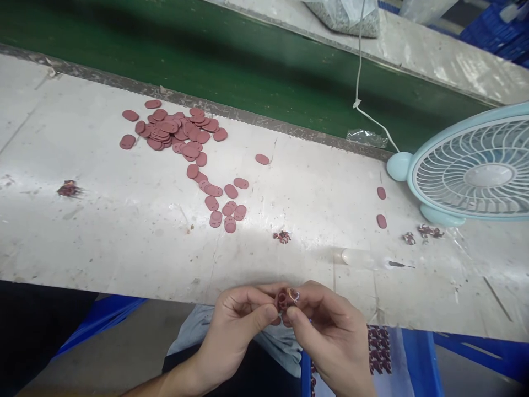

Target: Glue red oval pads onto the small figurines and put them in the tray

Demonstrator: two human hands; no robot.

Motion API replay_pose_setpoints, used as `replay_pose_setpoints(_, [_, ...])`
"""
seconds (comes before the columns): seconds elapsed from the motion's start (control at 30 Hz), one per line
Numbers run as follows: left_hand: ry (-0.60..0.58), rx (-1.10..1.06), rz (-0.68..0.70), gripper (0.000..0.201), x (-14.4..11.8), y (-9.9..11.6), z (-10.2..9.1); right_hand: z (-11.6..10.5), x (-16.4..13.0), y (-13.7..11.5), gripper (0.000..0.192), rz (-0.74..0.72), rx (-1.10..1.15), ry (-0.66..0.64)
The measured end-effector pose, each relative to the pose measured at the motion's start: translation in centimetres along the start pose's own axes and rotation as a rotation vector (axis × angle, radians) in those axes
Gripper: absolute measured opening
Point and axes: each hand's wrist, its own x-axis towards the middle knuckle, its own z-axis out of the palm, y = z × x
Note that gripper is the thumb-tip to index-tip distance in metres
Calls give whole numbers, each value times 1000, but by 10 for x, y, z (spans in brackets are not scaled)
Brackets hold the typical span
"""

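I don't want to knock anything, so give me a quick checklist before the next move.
1. Maroon item held in the fingertips of left hand and right hand: ok.
2. Bottle with its needle pointing away from the hands: ok.
3. Oval pieces lying singly: not ok, many overlap.
4. Fan apart from the hands: ok.
5. Free room in the blue tray: cannot tell, partly hidden.

In front of you, the white, stained counter (124, 237) carries a heap of reddish-brown oval discs (169, 127), with more trailing toward you. One lone disc (262, 159) lies right of the heap, and two more near the pale blue fan (490, 175). You also have a dark clump (69, 188) at far left, small brown pieces (282, 237) in the middle and at right, and a needle-tipped translucent bottle (359, 258) on its side.
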Motion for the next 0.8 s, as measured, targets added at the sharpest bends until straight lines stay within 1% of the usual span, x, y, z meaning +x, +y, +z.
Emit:
replay_pose_setpoints(0.23, [5,35,40,8,1,-2,-2,1,0,5,13,-8,36,26])
replay_pose_setpoints(0.37, [10,64,65,7,2,-1,1,2,1,9,13,-28,60,56])
replay_pose_setpoints(0.47, [9,88,85,6,1,-2,6,2,-2,11,14,-37,65,104])
replay_pose_setpoints(0.53, [-24,131,90,4,0,2,4,-3,-9,14,14,-34,57,152])
replay_pose_setpoints(0.57, [-51,191,105,8,0,7,1,-7,-14,17,14,-34,50,188])
replay_pose_setpoints(0.6, [-73,295,140,12,0,15,-3,-13,-22,20,14,-33,42,231])
replay_pose_setpoints(0.63, [-82,444,209,14,2,25,-10,-21,-31,24,14,-29,30,282])
replay_pose_setpoints(0.67, [-77,640,308,16,5,37,-17,-30,-41,30,14,-21,14,345])
replay_pose_setpoints(0.7, [-47,868,441,17,10,51,-26,-41,-53,36,15,-4,-12,414])
replay_pose_setpoints(0.77, [65,1376,747,25,23,77,-41,-65,-78,52,20,62,-99,556])
replay_pose_setpoints(0.8, [107,1621,860,28,30,87,-47,-77,-91,61,22,106,-160,616])
